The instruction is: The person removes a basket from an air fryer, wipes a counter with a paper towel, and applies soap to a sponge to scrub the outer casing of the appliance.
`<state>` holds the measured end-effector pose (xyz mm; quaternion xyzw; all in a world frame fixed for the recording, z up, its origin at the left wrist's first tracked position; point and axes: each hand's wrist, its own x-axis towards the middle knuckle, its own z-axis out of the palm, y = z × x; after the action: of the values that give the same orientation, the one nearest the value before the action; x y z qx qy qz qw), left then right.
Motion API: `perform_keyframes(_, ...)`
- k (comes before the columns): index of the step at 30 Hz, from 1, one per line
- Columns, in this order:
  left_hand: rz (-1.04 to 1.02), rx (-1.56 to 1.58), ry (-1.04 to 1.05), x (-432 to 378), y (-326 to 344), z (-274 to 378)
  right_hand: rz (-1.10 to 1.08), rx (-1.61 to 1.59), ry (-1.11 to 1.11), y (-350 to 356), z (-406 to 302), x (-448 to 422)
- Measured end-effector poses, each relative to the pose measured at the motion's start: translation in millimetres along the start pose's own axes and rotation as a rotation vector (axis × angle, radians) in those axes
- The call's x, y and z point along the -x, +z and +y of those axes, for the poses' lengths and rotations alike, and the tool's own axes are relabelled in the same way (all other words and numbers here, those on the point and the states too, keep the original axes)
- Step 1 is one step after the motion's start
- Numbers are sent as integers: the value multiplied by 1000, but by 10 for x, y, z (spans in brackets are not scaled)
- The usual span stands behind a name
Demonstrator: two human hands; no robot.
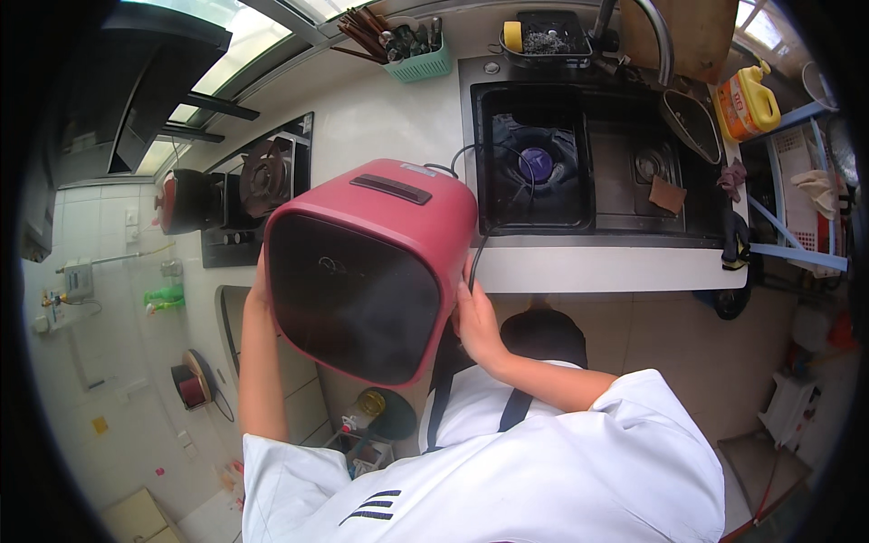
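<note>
A red air fryer (448, 203) with a glossy black top panel and a dark slotted vent is held up in front of me, tilted so that the panel faces me. My left hand (260, 288) supports its left side; most of the fingers are hidden behind the body. On the right side, my right hand (477, 324) grips the lower edge, and a black power cord (478, 254) passes at its fingertips. From the back of the fryer the cord loops over the black sink (584, 203), partly inside the left basin.
The white countertop (380, 115) lies beyond the fryer. A gas stove (268, 180) with a pot (187, 200) stands left. Behind are a green utensil basket (421, 64) and a curved faucet (662, 41); a yellow detergent jug (747, 105) stands right. Bottles (370, 407) sit low on the left.
</note>
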<state>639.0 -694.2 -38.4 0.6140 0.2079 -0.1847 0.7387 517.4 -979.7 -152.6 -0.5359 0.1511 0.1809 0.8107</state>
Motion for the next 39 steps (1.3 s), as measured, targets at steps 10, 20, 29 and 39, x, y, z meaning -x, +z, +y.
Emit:
perform_keyframes(10, 83, -375, -474, -1424, -381, 809, -26, 247, -26, 1010, 455, 43)
perform_keyframes(20, 87, -1407, 614, -720, -1, 652, -30, 791, -226, 526, 486, -428)
perform_keyframes(29, 76, -1697, 892, -579, -67, 400, -439, 1489, -145, 346, 1478, -300)
perform_keyframes(39, -170, -1659, 969, -644, -300, 638, 33, 1708, 121, -346, 2261, -419)
